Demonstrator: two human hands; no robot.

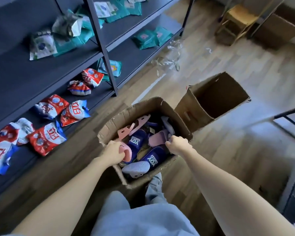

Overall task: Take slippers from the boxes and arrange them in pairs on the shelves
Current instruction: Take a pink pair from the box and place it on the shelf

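Observation:
An open cardboard box [162, 108] stands on the floor in front of me, filled with several mixed slippers. Dark blue ones [153, 160] carry white lettering, others are pink [157, 137] or pale lilac [136, 167]. My left hand [111, 153] is inside the box at its near left side, fingers closed around a pink slipper [126, 153]. My right hand [177, 144] is curled at the box's right side, over the pink slipper there; whether it grips the slipper or the box edge is unclear. Dark shelves [15, 77] run along the left.
Red-and-white bags [48, 137] lie on the lowest shelf, teal and green packets [66, 38] on the upper ones. An empty cardboard box [216, 97] stands beyond the full one. Clear plastic wrap [170, 57] lies on the wooden floor. A black frame [289, 114] is at the right.

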